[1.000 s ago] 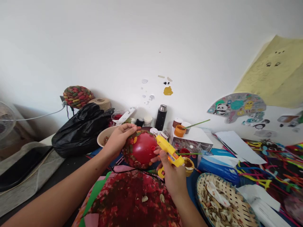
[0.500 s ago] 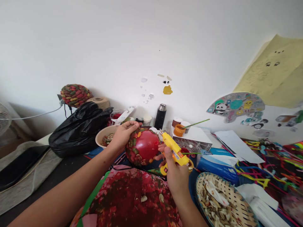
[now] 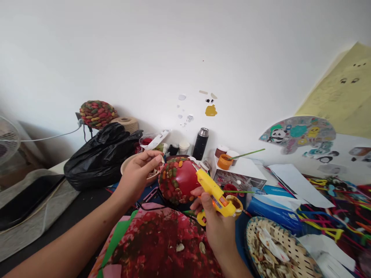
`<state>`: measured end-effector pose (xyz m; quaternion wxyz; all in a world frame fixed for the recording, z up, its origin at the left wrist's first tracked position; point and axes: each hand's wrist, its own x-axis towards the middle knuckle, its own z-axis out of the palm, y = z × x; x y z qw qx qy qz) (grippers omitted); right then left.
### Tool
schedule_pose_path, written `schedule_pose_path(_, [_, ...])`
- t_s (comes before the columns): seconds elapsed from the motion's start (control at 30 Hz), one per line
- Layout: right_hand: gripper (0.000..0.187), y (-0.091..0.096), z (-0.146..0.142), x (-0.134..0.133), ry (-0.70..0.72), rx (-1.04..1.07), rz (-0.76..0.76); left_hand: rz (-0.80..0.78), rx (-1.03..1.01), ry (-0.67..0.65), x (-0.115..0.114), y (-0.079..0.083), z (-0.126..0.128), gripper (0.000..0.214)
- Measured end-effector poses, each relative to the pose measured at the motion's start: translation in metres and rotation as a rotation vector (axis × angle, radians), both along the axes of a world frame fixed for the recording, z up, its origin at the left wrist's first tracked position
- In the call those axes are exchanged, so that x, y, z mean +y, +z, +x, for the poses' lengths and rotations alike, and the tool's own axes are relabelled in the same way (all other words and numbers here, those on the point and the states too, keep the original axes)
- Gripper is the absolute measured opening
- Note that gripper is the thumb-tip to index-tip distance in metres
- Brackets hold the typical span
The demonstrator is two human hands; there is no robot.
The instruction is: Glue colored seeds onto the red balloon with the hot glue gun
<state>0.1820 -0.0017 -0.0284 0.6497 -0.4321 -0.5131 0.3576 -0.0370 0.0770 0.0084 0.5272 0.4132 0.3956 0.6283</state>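
Where coloured bits (image 3: 169, 184) stop, the balloon (image 3: 183, 178) shows glossy bare red.

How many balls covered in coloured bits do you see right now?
2. The partly covered ball is in front of the person, the glue gun in the right hand at it. The fully covered ball is back left by the wall. Clutter may hide more.

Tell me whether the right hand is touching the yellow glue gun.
Touching. The head view shows the right hand closed around the handle of the yellow glue gun, its fingers wrapped over the grip with no gap.
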Motion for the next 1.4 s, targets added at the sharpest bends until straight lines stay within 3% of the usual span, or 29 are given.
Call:
schedule_pose_path(0.27, [0.049,-0.013,-0.005,-0.005,0.187,-0.084,0.073,0.085,0.012,0.0,-0.029,-0.02,-0.009,0.045])
schedule_pose_path(0.4, [0.055,-0.012,-0.007,-0.008,0.204,-0.09,0.069,0.111,0.079,-0.179,-0.046,-0.021,-0.001,0.035])
schedule_pose_path(0.6, [0.06,0.0,-0.006,-0.009,0.073,-0.071,0.042,0.337,0.319,-0.368,-0.071,-0.023,0.017,0.013])
schedule_pose_path(0.8, [0.068,0.003,-0.005,-0.009,-0.015,-0.045,0.031,0.55,0.436,-0.226,-0.08,-0.031,0.02,0.012])
schedule_pose_path(0.97, [0.068,-0.002,-0.002,-0.01,-0.032,-0.076,0.001,0.681,0.517,-0.344,-0.082,-0.034,0.022,0.024])
schedule_pose_path(1.4, [0.073,0.003,-0.004,-0.009,-0.031,-0.078,-0.01,0.682,0.527,-0.307,-0.08,-0.035,0.022,0.02])
